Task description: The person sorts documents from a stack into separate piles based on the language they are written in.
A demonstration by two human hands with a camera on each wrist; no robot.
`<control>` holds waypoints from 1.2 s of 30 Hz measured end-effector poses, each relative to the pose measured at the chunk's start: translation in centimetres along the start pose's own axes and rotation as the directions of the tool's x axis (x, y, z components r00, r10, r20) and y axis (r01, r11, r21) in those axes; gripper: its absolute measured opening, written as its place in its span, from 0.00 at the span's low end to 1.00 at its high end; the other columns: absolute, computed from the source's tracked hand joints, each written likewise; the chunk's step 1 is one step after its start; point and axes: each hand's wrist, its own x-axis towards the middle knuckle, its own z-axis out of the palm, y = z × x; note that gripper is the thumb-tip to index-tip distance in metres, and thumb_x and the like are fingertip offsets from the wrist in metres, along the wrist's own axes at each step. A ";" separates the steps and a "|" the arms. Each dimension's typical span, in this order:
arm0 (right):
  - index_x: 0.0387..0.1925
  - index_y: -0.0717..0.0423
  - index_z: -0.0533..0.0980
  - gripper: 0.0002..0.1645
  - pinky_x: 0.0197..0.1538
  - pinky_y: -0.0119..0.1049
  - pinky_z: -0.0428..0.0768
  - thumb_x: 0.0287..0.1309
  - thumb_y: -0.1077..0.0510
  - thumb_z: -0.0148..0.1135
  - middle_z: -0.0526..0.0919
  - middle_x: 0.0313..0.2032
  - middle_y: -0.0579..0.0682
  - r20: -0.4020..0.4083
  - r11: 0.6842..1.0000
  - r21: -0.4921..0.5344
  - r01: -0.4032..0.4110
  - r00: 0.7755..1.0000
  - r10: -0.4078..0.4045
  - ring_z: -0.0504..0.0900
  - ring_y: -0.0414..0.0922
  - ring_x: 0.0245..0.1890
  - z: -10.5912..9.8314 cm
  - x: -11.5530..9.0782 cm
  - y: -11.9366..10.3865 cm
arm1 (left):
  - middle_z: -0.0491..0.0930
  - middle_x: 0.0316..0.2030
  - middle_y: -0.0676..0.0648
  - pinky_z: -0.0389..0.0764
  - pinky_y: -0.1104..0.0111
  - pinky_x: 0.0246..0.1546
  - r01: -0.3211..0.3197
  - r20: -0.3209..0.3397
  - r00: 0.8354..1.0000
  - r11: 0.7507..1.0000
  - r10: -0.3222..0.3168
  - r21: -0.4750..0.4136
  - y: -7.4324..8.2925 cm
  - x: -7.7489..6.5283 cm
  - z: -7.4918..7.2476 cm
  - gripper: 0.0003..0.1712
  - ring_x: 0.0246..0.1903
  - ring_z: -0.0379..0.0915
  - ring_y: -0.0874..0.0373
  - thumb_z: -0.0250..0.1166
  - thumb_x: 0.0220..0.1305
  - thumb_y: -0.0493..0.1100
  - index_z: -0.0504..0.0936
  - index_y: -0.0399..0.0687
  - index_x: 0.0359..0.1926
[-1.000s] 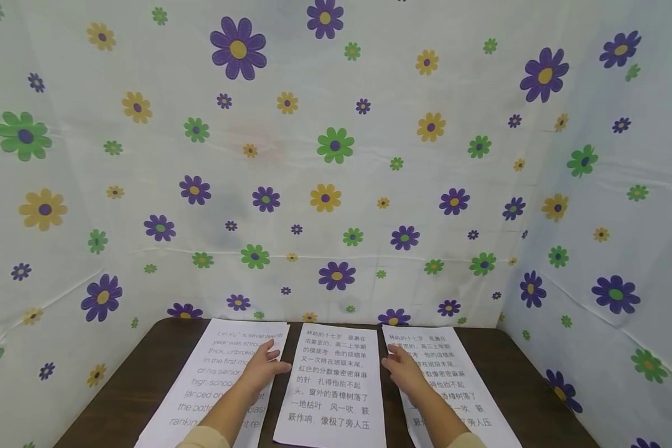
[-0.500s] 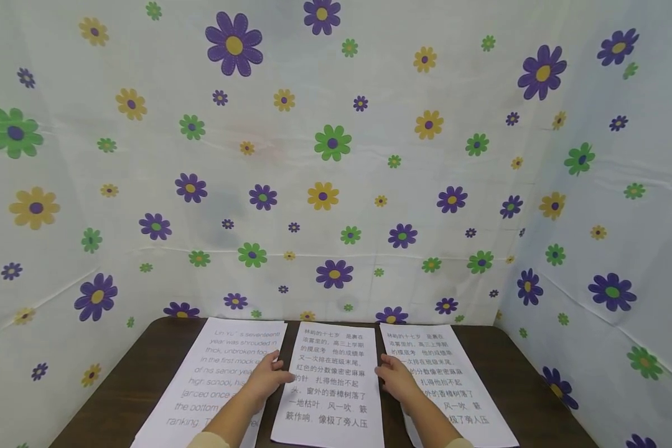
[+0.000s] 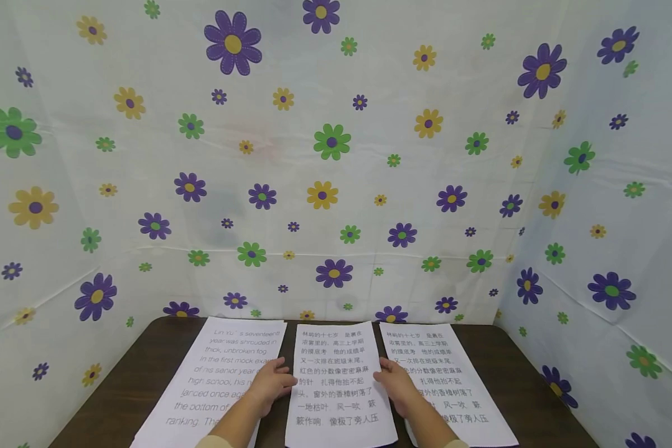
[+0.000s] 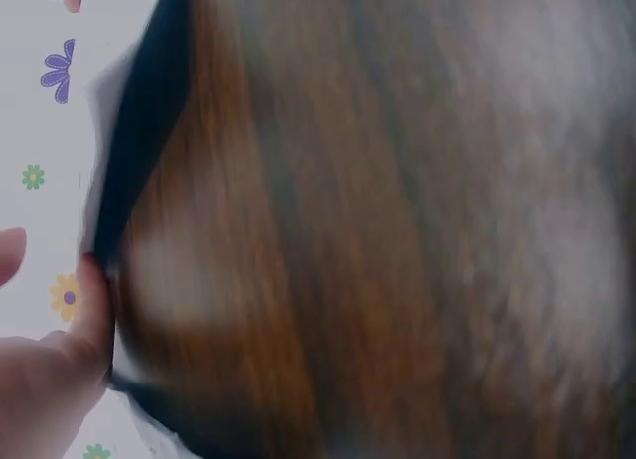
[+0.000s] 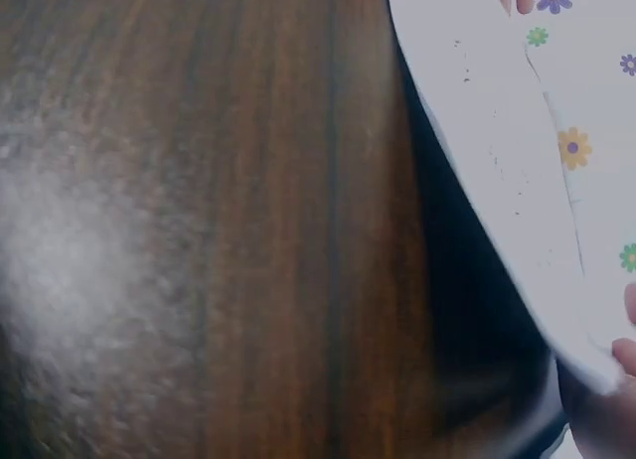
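A white paper sheet, or thin stack, printed with large Chinese characters [image 3: 333, 398] is in the middle of the head view. My left hand [image 3: 269, 386] holds its left edge, thumb at the margin. On the opposite side, my right hand [image 3: 399, 389] pinches the right edge, its thumb lying over the print. The right wrist view has the paper's edge [image 5: 487, 181] bent up, a dark shadow below it. Fingers [image 4: 91, 315] meet the paper's rim in the left wrist view. Part of each hand's fingers is hidden by the paper.
Papers with English print [image 3: 201, 386] lie to the left, partly behind my left forearm. More Chinese-printed papers [image 3: 470, 410] lie to the right under my right forearm. All are on a dark wooden table [image 3: 117, 373]. Flower-patterned white cloth [image 3: 336, 205] encloses the back and sides.
Both hands have come inward and toward me onto the middle paper's edges. That paper has turned slightly, its near end shifting right and its right side now curving.
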 end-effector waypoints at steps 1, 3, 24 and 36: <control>0.69 0.74 0.56 0.37 0.60 0.56 0.76 0.64 0.61 0.53 0.69 0.62 0.74 -0.001 1.000 0.000 0.002 1.000 -0.002 0.76 0.62 0.58 0.0 0.0 0.1 | 0.62 0.62 0.19 0.82 0.56 0.52 0.002 -0.002 1.000 1.000 -0.002 -0.007 -0.1 0.0 0.0 0.45 0.56 0.74 0.34 0.63 0.54 0.30 0.50 0.18 0.68; 0.70 0.73 0.56 0.37 0.55 0.51 0.80 0.61 0.64 0.53 0.72 0.60 0.73 -0.008 1.000 0.002 0.001 1.000 -0.001 0.81 0.57 0.51 0.0 0.0 0.3 | 0.66 0.61 0.20 0.83 0.57 0.51 0.003 -0.006 1.000 1.000 -0.003 -0.015 -0.2 -0.1 0.1 0.43 0.54 0.77 0.36 0.62 0.54 0.29 0.52 0.18 0.68; 0.53 0.71 0.73 0.23 0.42 0.42 0.80 0.64 0.56 0.55 0.80 0.38 0.57 -0.213 0.996 -0.073 -0.052 0.976 0.035 0.79 0.46 0.37 0.9 0.0 1.0 | 0.81 0.49 0.34 0.80 0.51 0.52 0.004 -0.124 0.992 0.994 0.010 0.112 -0.7 -0.1 0.5 0.33 0.46 0.81 0.46 0.61 0.51 0.29 0.70 0.27 0.61; 0.45 0.66 0.79 0.16 0.36 0.35 0.79 0.58 0.58 0.61 0.82 0.34 0.54 -0.321 0.998 -0.036 -0.050 0.946 0.036 0.79 0.44 0.31 1.1 -0.2 0.6 | 0.84 0.44 0.36 0.78 0.47 0.53 0.002 -0.189 0.982 0.993 0.021 0.117 -1.3 0.2 0.8 0.32 0.42 0.82 0.47 0.61 0.50 0.29 0.71 0.25 0.60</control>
